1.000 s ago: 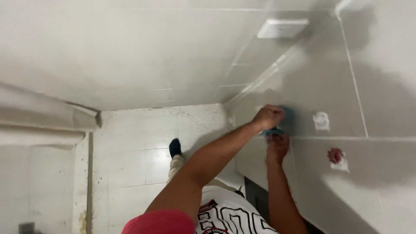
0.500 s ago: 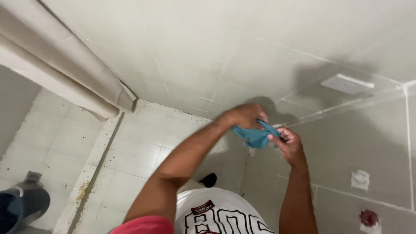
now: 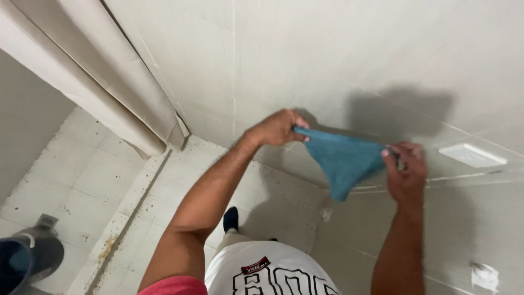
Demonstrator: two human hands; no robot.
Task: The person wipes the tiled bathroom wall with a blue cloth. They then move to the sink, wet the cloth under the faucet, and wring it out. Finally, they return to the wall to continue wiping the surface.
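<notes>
head view: blue cloth (image 3: 344, 158) stretched between left hand (image 3: 275, 128) and right hand (image 3: 405, 166), fingers pinching corners.

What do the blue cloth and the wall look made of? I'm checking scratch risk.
Blue cloth: seemingly soft microfibre or terry, matte and fuzzy, sagging between left hand and right hand. Wall: probably glazed ceramic tile, smooth, faint sheen, thin grout lines.
</notes>
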